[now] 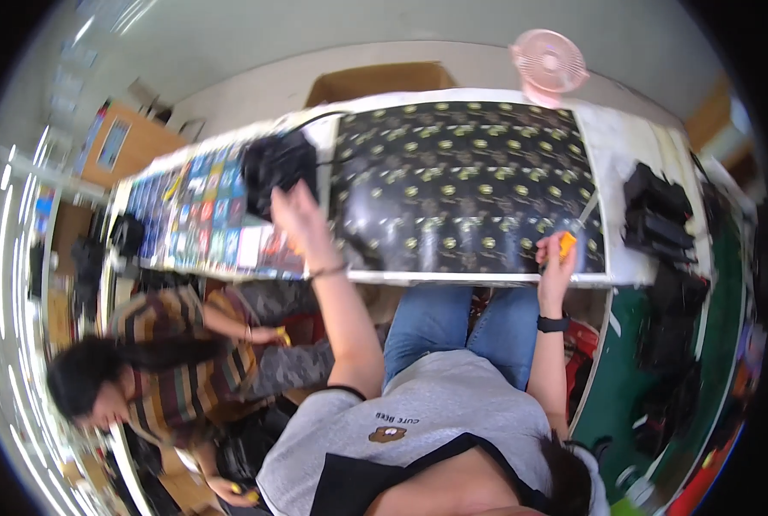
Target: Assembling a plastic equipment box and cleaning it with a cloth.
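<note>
My left hand (299,217) reaches to the lower edge of a dark black bundle (268,165) on the left part of the table. Motion smears its fingers, so I cannot tell whether they grip the bundle or only touch it. My right hand (556,256) is closed around a small orange-handled tool (567,244) near the table's front edge. A thin pale shaft runs up and right from the handle; the tool's exact kind is unclear. Beneath it lies a shiny black mat (461,198) with a repeated yellowish print.
A pink fan (549,62) stands at the back edge. Black items (659,215) are stacked on the right; a cardboard box (379,82) is behind the table. At left, a co-worker in a striped top (173,344) sits close, near colourful printed sheeting (208,193).
</note>
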`<state>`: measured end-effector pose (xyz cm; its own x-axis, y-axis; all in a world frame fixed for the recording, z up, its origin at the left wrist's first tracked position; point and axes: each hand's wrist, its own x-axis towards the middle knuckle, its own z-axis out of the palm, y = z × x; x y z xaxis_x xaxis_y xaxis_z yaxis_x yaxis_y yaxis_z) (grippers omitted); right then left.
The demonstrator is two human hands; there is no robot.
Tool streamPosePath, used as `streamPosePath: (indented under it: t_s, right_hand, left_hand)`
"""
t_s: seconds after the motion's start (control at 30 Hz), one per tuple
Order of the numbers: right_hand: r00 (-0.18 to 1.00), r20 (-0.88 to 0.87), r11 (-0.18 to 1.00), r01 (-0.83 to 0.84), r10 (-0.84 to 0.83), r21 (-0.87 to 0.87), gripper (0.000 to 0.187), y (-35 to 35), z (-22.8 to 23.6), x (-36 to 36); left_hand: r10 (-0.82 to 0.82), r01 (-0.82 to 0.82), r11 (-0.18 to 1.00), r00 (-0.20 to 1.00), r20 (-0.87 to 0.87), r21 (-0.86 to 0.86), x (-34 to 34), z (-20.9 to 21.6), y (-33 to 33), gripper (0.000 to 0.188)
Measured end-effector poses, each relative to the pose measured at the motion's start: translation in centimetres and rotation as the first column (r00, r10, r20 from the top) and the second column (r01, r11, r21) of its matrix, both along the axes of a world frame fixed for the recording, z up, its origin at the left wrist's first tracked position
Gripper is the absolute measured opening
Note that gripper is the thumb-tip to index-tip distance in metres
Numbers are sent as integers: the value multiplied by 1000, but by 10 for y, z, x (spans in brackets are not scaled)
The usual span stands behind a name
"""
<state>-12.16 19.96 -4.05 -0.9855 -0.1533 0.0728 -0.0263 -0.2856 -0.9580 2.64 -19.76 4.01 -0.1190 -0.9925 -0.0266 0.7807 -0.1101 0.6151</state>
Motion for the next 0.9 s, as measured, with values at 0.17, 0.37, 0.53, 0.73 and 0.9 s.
streamPosePath:
  t_s: [0.17,0.37,0.53,0.73,0.9]
  right_hand:
    - [997,-54,995,62,-58,75,12,14,22,7]
    - [585,-790,492,750,-182,442,27,72,85,-49]
    - [641,-767,-167,754,-21,635,30,97,107,-71]
    - [571,-807,-7,815,-150,579,38,91,90,-75]
    - [481,-833,100,875,-273,473,25,104,75,-81]
  left_hand:
    - [17,-4,997,984,177,-72,47,-32,24,49]
    - [-152,178,983,932,330,-49,48,-9,59,57]
    - [-248,245,968,900,358,56,41,-30,81,50]
    - [-326,306,945,899,293,112,41,-46,94,41]
    - [-469,441,883,845,259,160,26,-46,121,35]
